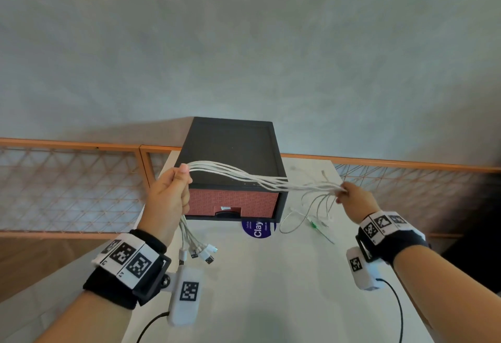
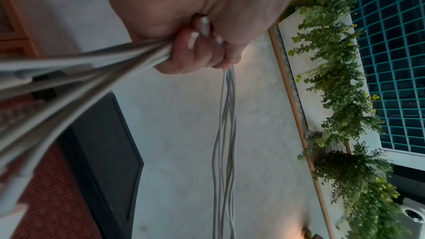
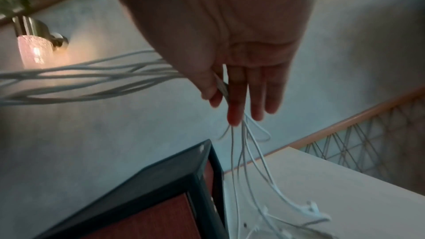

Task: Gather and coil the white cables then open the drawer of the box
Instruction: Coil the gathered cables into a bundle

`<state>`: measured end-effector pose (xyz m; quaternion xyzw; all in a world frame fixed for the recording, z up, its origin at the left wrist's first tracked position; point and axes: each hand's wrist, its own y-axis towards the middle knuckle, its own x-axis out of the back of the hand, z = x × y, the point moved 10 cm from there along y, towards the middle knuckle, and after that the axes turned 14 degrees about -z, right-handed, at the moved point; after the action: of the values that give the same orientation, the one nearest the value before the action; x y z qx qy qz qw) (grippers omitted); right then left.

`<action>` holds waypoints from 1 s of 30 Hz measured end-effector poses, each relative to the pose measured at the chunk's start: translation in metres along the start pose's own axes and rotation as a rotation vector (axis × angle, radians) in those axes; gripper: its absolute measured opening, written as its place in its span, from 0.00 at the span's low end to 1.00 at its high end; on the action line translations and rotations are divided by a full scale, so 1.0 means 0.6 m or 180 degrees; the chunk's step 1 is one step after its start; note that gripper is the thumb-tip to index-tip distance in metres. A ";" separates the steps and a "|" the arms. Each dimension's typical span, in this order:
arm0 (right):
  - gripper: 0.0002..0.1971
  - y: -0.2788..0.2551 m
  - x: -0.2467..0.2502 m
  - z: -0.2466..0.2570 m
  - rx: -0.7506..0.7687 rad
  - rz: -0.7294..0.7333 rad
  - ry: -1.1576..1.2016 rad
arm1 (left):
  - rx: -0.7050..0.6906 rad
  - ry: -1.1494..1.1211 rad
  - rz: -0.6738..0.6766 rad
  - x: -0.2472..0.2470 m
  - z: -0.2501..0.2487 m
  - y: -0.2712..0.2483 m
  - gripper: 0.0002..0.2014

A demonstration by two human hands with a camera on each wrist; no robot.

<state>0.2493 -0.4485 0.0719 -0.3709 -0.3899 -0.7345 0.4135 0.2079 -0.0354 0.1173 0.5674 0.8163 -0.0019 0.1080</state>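
Observation:
Several white cables (image 1: 254, 178) stretch in a bundle between my two hands, above the black box (image 1: 230, 150). My left hand (image 1: 169, 193) grips the bundle in a fist at the box's front left corner, and the plug ends (image 1: 199, 250) hang below it. My right hand (image 1: 352, 197) pinches the bundle (image 3: 92, 83) between thumb and fingers (image 3: 234, 101) to the right of the box; the loose tails (image 3: 253, 170) drop onto the table. The box's reddish drawer (image 1: 233, 203) is closed, its handle notch at the bottom. The fist (image 2: 195, 50) squeezes the cables (image 2: 226, 134).
The box stands on a white table (image 1: 284, 275). A round blue sticker (image 1: 257, 230) lies in front of the box. A thin wire loop and a green-tipped piece (image 1: 314, 224) lie right of it. An orange lattice railing (image 1: 67, 180) runs behind the table.

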 end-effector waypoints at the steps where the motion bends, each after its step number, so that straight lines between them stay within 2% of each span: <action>1: 0.10 -0.008 -0.023 -0.012 -0.0004 0.0232 -0.0142 | 0.0000 0.0068 0.0035 -0.002 0.003 -0.003 0.17; 4: 0.07 -0.041 -0.094 -0.046 -0.0049 0.0982 -0.0468 | 0.0183 0.0033 0.0152 -0.012 0.019 -0.011 0.18; 6: 0.10 -0.066 -0.117 -0.060 -0.0082 0.1362 -0.0659 | 0.0259 0.0070 0.0250 -0.020 0.026 -0.017 0.19; 7: 0.15 -0.071 -0.118 -0.062 -0.0011 0.1442 -0.0777 | 0.0272 0.0121 0.0304 -0.023 0.029 -0.020 0.18; 9: 0.24 -0.064 -0.098 -0.044 0.0206 0.1263 -0.0869 | 0.0342 0.0208 0.0385 -0.030 0.037 -0.025 0.18; 11: 0.25 -0.054 -0.056 0.016 0.0436 0.0785 -0.0296 | 0.0416 0.0292 0.0453 -0.040 0.045 -0.030 0.18; 13: 0.20 -0.067 0.001 0.114 0.0734 0.0284 0.0759 | 0.0388 0.0488 0.0595 -0.057 0.049 -0.041 0.18; 14: 0.20 -0.087 0.026 0.168 0.0935 0.0202 0.1191 | 0.0339 0.0610 0.0691 -0.068 0.050 -0.049 0.18; 15: 0.24 -0.112 0.045 0.223 0.1139 0.0250 0.1521 | 0.0269 0.0723 0.0786 -0.079 0.050 -0.057 0.18; 17: 0.33 -0.162 0.049 0.309 0.1490 0.0698 0.1748 | 0.0049 0.0910 0.0963 -0.102 0.044 -0.073 0.18; 18: 0.35 -0.181 0.038 0.336 0.1600 0.0997 0.1676 | -0.0069 0.0963 0.1037 -0.112 0.039 -0.080 0.18; 19: 0.32 -0.194 0.023 0.352 0.1663 0.1254 0.1540 | -0.0161 0.0988 0.1087 -0.120 0.035 -0.084 0.17; 21: 0.19 -0.202 0.007 0.365 0.1611 0.1452 0.1431 | -0.0285 0.1049 0.1113 -0.128 0.027 -0.089 0.16; 22: 0.17 -0.198 0.009 0.368 0.1530 0.1391 0.1544 | -0.0346 0.1078 0.1118 -0.128 0.024 -0.090 0.16; 25: 0.21 -0.178 0.027 0.362 0.1252 0.0908 0.1914 | -0.0313 0.0885 0.1176 -0.123 0.018 -0.093 0.19; 27: 0.22 -0.154 0.047 0.341 0.0857 0.0464 0.2232 | -0.0247 0.0771 0.1194 -0.117 0.019 -0.095 0.21; 30: 0.20 -0.129 0.075 0.313 0.0241 0.0220 0.3001 | -0.0511 0.1025 0.1226 -0.112 0.024 -0.100 0.23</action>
<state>0.2045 -0.2703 0.1692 0.0055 -0.1737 -0.7938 0.5828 0.1770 -0.1206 0.1081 0.6950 0.6975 0.1738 0.0198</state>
